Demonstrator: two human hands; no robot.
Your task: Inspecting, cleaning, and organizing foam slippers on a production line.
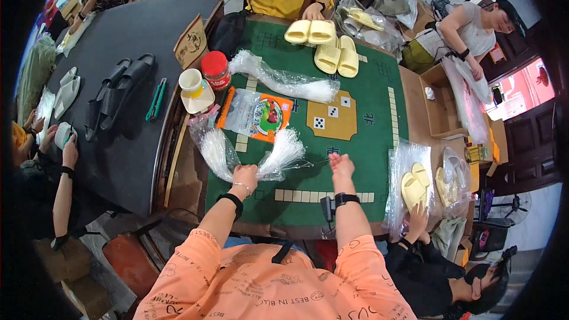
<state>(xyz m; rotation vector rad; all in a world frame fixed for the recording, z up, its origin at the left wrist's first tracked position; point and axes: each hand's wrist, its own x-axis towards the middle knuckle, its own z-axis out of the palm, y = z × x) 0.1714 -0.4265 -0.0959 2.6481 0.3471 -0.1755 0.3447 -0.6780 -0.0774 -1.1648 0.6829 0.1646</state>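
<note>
My left hand (pixel 245 179) is closed round the middle of a bundle of thin white plastic strands (pixel 283 149) in clear wrap. The strands fan out on both sides of the fist, and the part inside the palm is hidden. To the right, my right hand (pixel 341 168) is raised with its fingers pinched together. A fine strand seems to run from the bundle's loose ends to those fingertips. Beyond the bundle lie an orange and clear printed pouch (pixel 261 114) and a second wrapped bundle of white strands (pixel 290 84).
Pale yellow slippers (pixel 336 57) sit at the far side of the green mat (pixel 373 160); a person in yellow is behind. A red-lidded jar (pixel 216 71) and a cup (pixel 191 84) stand left. Dark slippers (pixel 121 92) lie on the black table. People work on both sides.
</note>
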